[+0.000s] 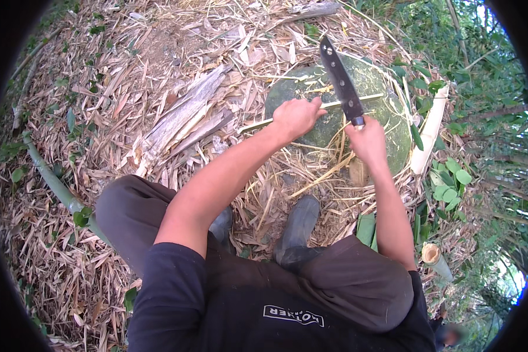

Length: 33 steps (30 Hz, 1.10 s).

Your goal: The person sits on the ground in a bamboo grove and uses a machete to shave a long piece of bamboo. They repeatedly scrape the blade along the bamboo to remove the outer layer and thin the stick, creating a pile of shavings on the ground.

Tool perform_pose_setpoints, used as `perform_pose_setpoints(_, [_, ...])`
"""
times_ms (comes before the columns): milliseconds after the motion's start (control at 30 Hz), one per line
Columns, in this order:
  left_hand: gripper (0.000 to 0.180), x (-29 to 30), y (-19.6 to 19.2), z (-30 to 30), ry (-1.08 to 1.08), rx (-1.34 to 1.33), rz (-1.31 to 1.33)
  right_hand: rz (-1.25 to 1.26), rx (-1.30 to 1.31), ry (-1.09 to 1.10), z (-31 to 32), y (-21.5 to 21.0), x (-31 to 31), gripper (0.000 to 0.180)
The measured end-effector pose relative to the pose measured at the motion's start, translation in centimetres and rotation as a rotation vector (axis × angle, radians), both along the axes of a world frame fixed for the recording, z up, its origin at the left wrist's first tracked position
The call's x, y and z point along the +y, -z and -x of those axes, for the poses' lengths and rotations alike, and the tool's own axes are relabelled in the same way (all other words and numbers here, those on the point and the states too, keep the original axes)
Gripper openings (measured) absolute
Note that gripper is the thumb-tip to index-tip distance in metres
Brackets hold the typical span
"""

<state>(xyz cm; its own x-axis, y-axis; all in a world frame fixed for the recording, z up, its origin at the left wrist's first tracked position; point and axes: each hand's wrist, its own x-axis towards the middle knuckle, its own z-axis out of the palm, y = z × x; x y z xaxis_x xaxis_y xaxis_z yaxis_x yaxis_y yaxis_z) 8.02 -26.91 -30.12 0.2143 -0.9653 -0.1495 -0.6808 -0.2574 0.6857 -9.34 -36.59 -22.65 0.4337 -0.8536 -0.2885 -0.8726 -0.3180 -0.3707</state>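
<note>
My left hand [297, 119] is closed around a thin split bamboo strip [365, 98], which sticks out on both sides of the fist. In my right hand [368, 142] is a large knife [341, 82] with a dark blade and a row of holes along it. Its blade points up and away, crossing the strip in this view; whether they touch I cannot tell. The handle is mostly hidden by my fingers. Beneath both hands lies a broad green mossy boulder [390, 82], with pale shavings and thin strips scattered over it.
Weathered split wood [185, 117] lies left of the boulder, and a green bamboo pole [56, 179] farther left. A pale bamboo piece [430, 129] rests along its right side. A cut bamboo end [432, 254] is near my right elbow. Dry leaves cover the ground around my boots [299, 226].
</note>
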Motion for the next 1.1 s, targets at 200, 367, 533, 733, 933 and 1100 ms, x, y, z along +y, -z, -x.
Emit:
perform_pose_setpoints(200, [0.041,-0.1,-0.3,1.0,0.032,0.007,0.005,-0.23,-0.191,0.179,0.9,-0.9,-0.2,0.029])
perform_pose_setpoints(367, [0.043,-1.7,-0.2,0.5,-0.034,0.04,0.097,0.116,-0.108,0.03,-0.2,-3.1,0.4,0.027])
perform_pose_setpoints(533, [0.044,-1.5,0.3,0.8,-0.041,-0.001,0.063,-0.198,-0.371,0.232,1.7,-1.9,-0.1,0.024])
perform_pose_setpoints(733, [0.044,-1.4,0.6,0.6,-0.038,-0.004,0.002,0.41,-0.332,-0.009,-0.8,-6.5,1.9,0.02])
perform_pose_setpoints(933, [0.044,-1.2,0.6,0.6,-0.071,-0.037,0.014,0.541,-0.463,-0.2,-1.7,-4.8,1.6,0.022])
perform_pose_setpoints(1100, [0.043,-1.6,-0.5,1.1,-0.03,-0.04,0.013,0.228,0.12,-0.084,0.1,0.6,-0.4,0.026])
